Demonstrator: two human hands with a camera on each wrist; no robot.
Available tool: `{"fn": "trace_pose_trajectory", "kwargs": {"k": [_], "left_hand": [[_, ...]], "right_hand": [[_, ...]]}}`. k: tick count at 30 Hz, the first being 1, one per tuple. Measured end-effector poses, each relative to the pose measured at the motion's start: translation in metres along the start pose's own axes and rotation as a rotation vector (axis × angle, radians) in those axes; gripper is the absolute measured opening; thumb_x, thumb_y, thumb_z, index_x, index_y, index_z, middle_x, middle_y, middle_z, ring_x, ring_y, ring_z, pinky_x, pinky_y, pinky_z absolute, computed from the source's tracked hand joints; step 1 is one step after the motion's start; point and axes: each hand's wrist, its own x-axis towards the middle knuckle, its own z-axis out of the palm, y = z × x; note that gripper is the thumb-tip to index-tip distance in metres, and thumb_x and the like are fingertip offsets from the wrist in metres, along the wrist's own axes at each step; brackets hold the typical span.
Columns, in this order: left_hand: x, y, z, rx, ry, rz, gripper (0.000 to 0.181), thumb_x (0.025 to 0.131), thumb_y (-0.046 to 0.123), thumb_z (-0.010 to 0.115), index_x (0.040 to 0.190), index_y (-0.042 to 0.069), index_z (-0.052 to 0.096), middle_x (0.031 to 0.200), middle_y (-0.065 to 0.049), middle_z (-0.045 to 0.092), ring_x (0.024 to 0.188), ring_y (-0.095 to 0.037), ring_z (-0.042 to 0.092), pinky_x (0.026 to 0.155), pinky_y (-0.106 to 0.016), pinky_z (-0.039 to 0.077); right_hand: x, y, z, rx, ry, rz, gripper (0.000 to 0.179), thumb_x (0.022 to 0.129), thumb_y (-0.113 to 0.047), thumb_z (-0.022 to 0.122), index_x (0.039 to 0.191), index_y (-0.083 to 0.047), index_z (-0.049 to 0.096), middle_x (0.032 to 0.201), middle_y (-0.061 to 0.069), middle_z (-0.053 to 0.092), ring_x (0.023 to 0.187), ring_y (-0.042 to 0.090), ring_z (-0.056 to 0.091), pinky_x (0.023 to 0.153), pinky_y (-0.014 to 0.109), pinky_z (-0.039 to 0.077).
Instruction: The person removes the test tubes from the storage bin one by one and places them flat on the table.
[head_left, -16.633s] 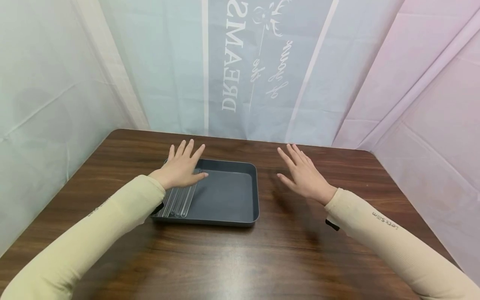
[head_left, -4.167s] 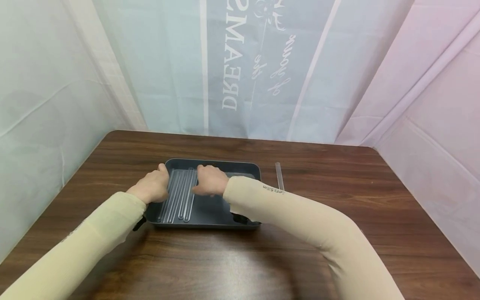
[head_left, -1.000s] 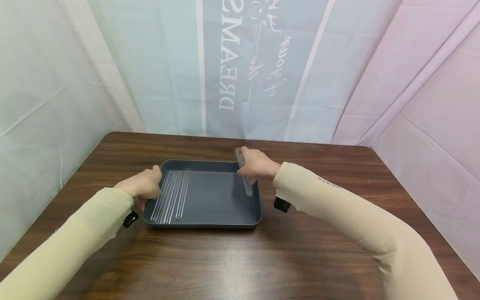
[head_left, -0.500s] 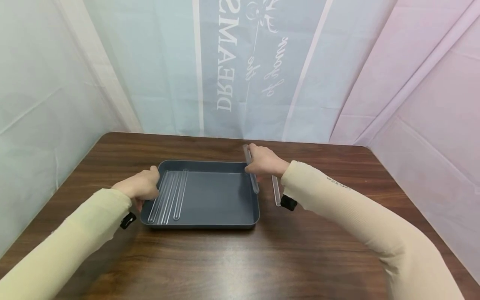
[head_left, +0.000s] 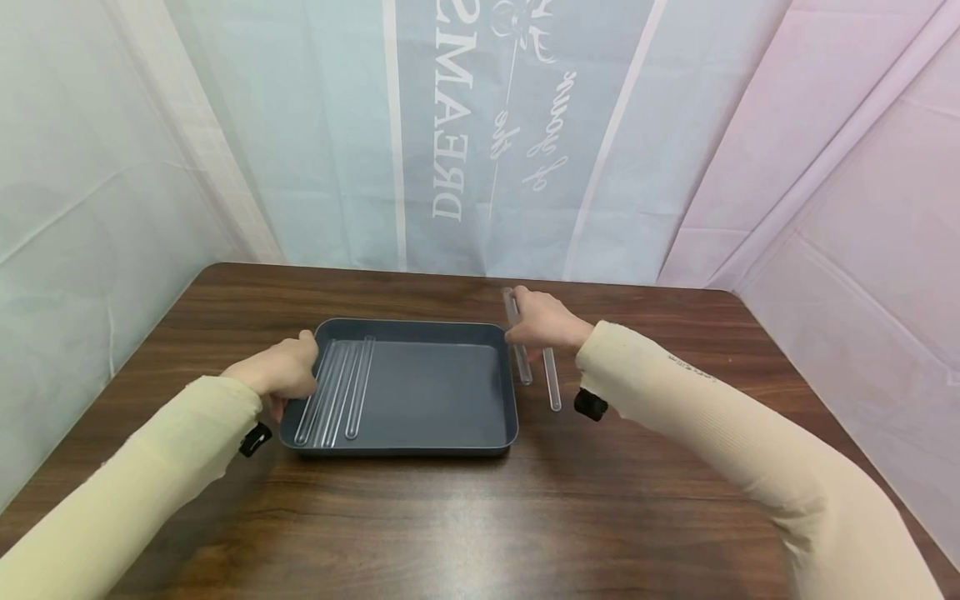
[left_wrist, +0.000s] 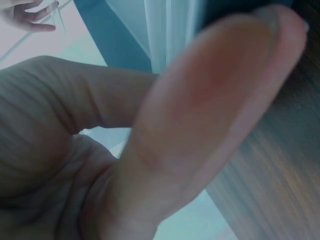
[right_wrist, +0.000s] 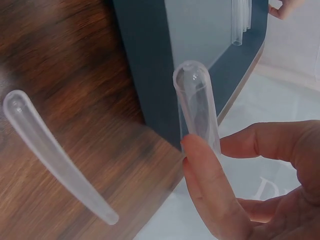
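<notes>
A dark grey rectangular tray lies on the table, with several clear test tubes side by side in its left part. My left hand holds the tray's left rim between thumb and bent fingers. Just beyond the right rim, my right hand pinches one test tube between thumb and fingers. Its rounded end points toward me in the head view. Another test tube lies on the wood to the right of the tray, its far end hidden behind my right hand.
The brown wooden table extends around the tray. A printed cloth hangs behind its far edge, and pale curtains hang at the sides.
Over the last second, my right hand has carried its test tube rightward from over the tray to outside its right rim. The left hand stays at the left rim.
</notes>
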Motion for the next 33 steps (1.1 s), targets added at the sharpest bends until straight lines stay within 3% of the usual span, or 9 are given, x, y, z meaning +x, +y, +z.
{"fn": "trace_pose_trajectory", "kwargs": {"k": [2, 6, 9, 22, 28, 33], "left_hand": [[0.000, 0.000, 0.000, 0.000, 0.001, -0.006, 0.079, 0.087, -0.005, 0.045, 0.139, -0.024, -0.010, 0.071, -0.025, 0.060, 0.040, -0.021, 0.061, 0.040, -0.031, 0.055], [0.000, 0.001, 0.002, -0.006, 0.008, -0.021, 0.078, 0.087, -0.006, 0.044, 0.140, -0.023, -0.010, 0.073, -0.025, 0.059, 0.042, -0.022, 0.062, 0.041, -0.031, 0.056], [0.000, 0.001, 0.002, -0.006, 0.016, -0.022, 0.077, 0.086, -0.007, 0.044, 0.140, -0.023, -0.009, 0.073, -0.025, 0.058, 0.043, -0.022, 0.062, 0.041, -0.031, 0.056], [-0.003, 0.001, 0.007, 0.003, 0.029, -0.019, 0.077, 0.088, -0.006, 0.044, 0.141, -0.022, -0.010, 0.088, -0.036, 0.060, 0.042, -0.022, 0.060, 0.041, -0.031, 0.055], [-0.003, 0.001, 0.009, 0.000, 0.019, -0.022, 0.077, 0.088, -0.006, 0.043, 0.140, -0.023, -0.011, 0.072, -0.023, 0.061, 0.042, -0.021, 0.061, 0.042, -0.031, 0.056], [-0.002, 0.001, 0.010, 0.007, 0.020, -0.021, 0.077, 0.089, -0.006, 0.043, 0.140, -0.023, -0.011, 0.069, -0.020, 0.061, 0.042, -0.020, 0.061, 0.042, -0.031, 0.056]], "right_hand": [[-0.001, 0.002, 0.000, -0.015, 0.005, 0.008, 0.070, 0.092, -0.012, 0.058, 0.149, 0.001, 0.020, 0.117, 0.025, 0.060, 0.069, 0.028, 0.070, 0.079, 0.037, 0.059], [-0.002, 0.007, 0.000, -0.025, 0.014, 0.008, 0.069, 0.091, -0.011, 0.056, 0.149, 0.003, 0.020, 0.111, 0.024, 0.062, 0.068, 0.026, 0.070, 0.080, 0.036, 0.059], [-0.003, 0.011, 0.000, 0.001, 0.015, 0.011, 0.069, 0.091, -0.009, 0.055, 0.149, 0.004, 0.020, 0.125, 0.029, 0.052, 0.068, 0.026, 0.070, 0.075, 0.036, 0.060], [-0.003, 0.030, 0.006, -0.011, 0.011, 0.064, 0.071, 0.093, -0.010, 0.057, 0.150, 0.004, 0.017, 0.137, 0.032, 0.043, 0.067, 0.028, 0.070, 0.075, 0.038, 0.060], [-0.004, 0.038, 0.010, -0.021, 0.024, 0.077, 0.071, 0.093, -0.011, 0.058, 0.150, 0.004, 0.017, 0.115, 0.029, 0.057, 0.067, 0.030, 0.069, 0.072, 0.038, 0.060], [-0.006, 0.047, 0.013, -0.014, 0.029, 0.098, 0.072, 0.092, -0.010, 0.058, 0.150, 0.004, 0.017, 0.125, 0.032, 0.052, 0.062, 0.025, 0.069, 0.069, 0.034, 0.061]]}}
